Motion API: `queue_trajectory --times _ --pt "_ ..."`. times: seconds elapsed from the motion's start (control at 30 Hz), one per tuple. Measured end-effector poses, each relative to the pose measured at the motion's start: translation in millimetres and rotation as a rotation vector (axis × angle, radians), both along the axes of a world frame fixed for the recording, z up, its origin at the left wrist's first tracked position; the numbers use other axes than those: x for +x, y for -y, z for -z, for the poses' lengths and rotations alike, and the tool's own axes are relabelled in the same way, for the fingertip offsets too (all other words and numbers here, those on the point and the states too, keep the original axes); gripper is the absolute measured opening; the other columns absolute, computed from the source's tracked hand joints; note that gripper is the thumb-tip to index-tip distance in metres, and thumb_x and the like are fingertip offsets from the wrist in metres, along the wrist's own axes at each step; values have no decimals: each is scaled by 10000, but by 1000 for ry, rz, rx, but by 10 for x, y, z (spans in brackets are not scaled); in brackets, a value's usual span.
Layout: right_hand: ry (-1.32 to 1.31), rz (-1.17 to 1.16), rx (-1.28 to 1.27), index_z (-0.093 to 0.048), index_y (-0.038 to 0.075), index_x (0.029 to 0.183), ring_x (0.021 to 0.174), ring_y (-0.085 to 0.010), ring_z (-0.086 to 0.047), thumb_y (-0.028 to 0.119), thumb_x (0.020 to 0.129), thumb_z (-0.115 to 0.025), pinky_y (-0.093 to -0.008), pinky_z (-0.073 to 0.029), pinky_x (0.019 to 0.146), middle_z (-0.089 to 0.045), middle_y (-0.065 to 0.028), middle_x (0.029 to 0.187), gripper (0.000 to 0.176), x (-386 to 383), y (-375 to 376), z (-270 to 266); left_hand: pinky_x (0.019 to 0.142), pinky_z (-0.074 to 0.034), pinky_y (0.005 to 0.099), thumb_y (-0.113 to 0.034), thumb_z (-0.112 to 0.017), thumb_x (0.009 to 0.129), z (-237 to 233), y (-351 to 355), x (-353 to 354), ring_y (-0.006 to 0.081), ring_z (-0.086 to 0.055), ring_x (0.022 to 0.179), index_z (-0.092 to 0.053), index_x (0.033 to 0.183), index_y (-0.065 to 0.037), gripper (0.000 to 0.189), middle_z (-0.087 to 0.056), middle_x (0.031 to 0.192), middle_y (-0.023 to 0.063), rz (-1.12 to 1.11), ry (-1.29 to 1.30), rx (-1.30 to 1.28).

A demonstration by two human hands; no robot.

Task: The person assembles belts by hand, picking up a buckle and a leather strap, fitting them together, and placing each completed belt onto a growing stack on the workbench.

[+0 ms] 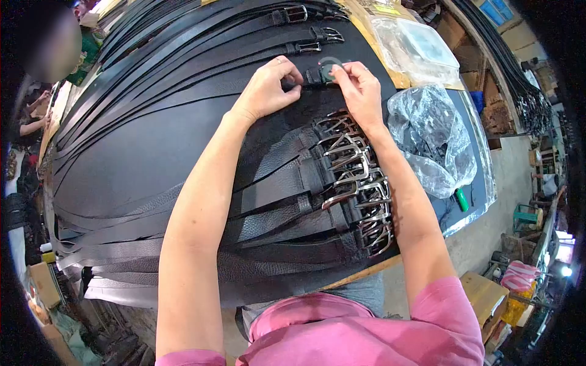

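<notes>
Near the far side of the table, my right hand (361,91) pinches the buckle (329,68) of a black leather belt (312,77) between thumb and fingers. My left hand (271,88) is curled over the strap of that belt, just left of the buckle, thumb and fingers drawn together; the part between them is mostly hidden. Under my forearms lies a pile of black belts (274,189), their metal buckles (348,165) bunched at the right. Beyond my hands, more belts (244,36) lie in a row, several with buckles.
To the right is a clear plastic bag (430,137) with small dark pieces inside, a green object (461,200) by its lower edge. A clear plastic container (421,46) sits at the far right. Dark straps (519,79) hang beyond. Another person's arm (33,125) shows at far left.
</notes>
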State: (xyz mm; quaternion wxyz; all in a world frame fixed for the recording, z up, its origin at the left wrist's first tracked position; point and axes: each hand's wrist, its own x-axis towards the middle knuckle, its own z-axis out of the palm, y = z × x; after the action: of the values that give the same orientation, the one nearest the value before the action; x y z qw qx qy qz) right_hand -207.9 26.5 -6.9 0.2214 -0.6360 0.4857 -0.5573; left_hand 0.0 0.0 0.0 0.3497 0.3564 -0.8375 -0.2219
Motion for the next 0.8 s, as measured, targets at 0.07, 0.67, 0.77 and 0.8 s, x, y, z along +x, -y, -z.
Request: queue_trajectory --times 0.07,0.67,0.77,0.8 --pt "172 -17 31 -630 -19 788 624 -93 -548 164 851 -656 -249 -427 582 -599 -68 717 196 -32 80 117 810 -498 347 -85 -710 697 -16 -32 -54 214 -607 890 -630 905 -50 226 -607 899 85 -17 0 -38" --pt "65 -50 -15 -615 -27 774 616 -117 -553 161 840 -678 -260 -440 565 -572 -75 728 209 33 4 28 728 -501 276 -98 -726 721 22 -59 -111 191 -636 801 -702 843 -39 138 -652 857 57 -135 6 -157" --pt "-80 -71 -92 -621 -27 779 634 -143 -577 153 824 -693 -260 -451 559 -590 -89 769 199 15 44 73 735 -491 252 -82 -702 755 -22 -5 1 154 -640 798 -698 863 -21 124 -664 874 72 -83 -67 77" --pt "-137 -68 -123 -625 -25 780 642 -150 -584 152 821 -695 -263 -455 561 -594 -94 779 195 12 34 57 727 -490 261 -91 -700 766 -28 4 33 134 -634 799 -689 863 -16 123 -668 887 82 -64 -114 187"
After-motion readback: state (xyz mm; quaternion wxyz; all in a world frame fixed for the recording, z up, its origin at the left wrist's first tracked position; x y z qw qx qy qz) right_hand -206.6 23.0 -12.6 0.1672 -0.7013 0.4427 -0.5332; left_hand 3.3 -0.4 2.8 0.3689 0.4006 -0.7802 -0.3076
